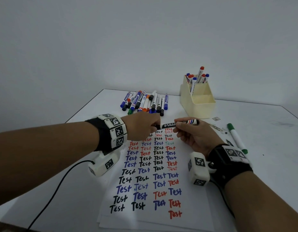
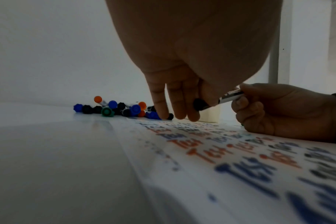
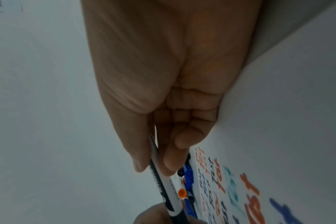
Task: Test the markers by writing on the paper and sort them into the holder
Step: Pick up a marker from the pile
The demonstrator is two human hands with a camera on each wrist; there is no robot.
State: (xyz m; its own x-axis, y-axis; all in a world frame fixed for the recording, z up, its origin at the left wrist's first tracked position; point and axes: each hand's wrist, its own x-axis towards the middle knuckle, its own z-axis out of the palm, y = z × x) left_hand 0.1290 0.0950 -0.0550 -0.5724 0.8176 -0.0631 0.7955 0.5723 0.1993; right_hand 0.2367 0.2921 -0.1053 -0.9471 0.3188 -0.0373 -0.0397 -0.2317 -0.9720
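A black whiteboard marker (image 1: pixel 178 124) is held level above the top of the paper (image 1: pixel 193 208), which is covered in rows of "Test" in black, blue and red. My left hand (image 1: pixel 155 126) pinches its black cap end (image 2: pixel 200 104) between thumb and forefinger, with the other fingers (image 2: pixel 179 106) hanging toward the sheet. My right hand (image 1: pixel 178 126) grips the barrel (image 3: pixel 163 181), its edge resting on the paper. The cream holder (image 1: pixel 200 108) stands at the back right with red and blue markers (image 1: pixel 197 77) upright in its rear compartment.
A pile of several loose markers (image 1: pixel 144 102) lies at the back of the table, just beyond my hands. A green marker (image 1: pixel 237 138) lies alone on the table to the right of the paper. A black cable (image 1: pixel 57 186) trails off my left wrist.
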